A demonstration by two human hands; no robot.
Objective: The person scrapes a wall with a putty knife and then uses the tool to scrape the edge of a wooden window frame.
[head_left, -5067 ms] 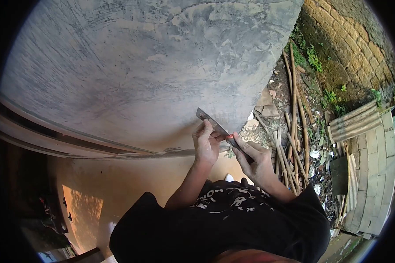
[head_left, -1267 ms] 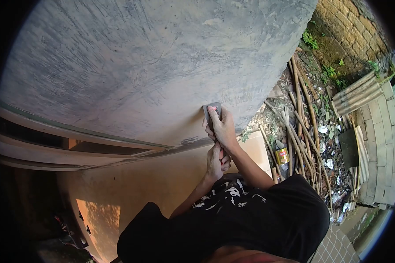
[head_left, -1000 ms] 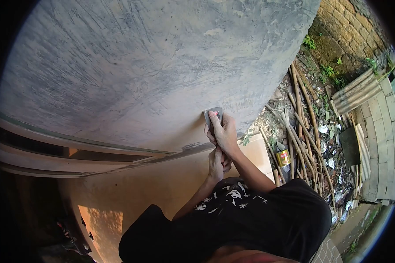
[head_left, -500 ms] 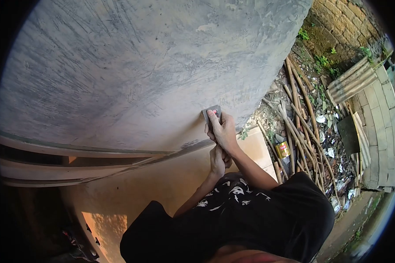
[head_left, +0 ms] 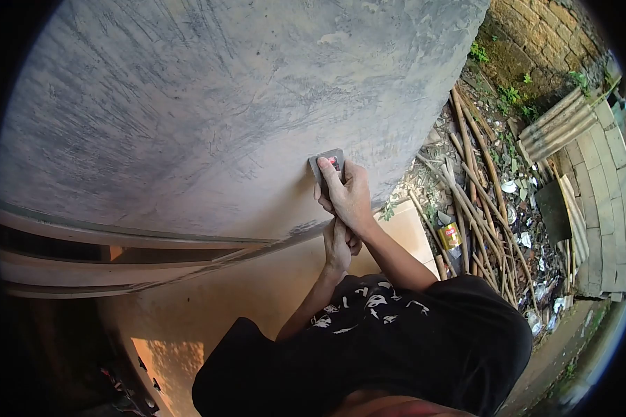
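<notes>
A small grey flat tool (head_left: pixel 316 164) with a red mark on its face rests against the rough grey wall surface (head_left: pixel 209 125). My right hand (head_left: pixel 348 194) is closed around the tool, its thumb pressed on the face. Just below, my left hand (head_left: pixel 339 247) is closed in a fist, touching or almost touching the underside of my right hand. What its fingers wrap round is hidden.
Under the wall runs a ledge with a dark slot (head_left: pixel 55 247). Below lies a tan floor (head_left: pixel 222 295). To the right are wooden poles (head_left: pixel 466 153), a yellow-and-red packet (head_left: pixel 450 236), rubbish, corrugated sheets (head_left: pixel 560 128) and stacked blocks (head_left: pixel 598 201).
Both hands have moved slightly up and to the left along the wall, with the tool still in my right hand. My grip looks the same.
</notes>
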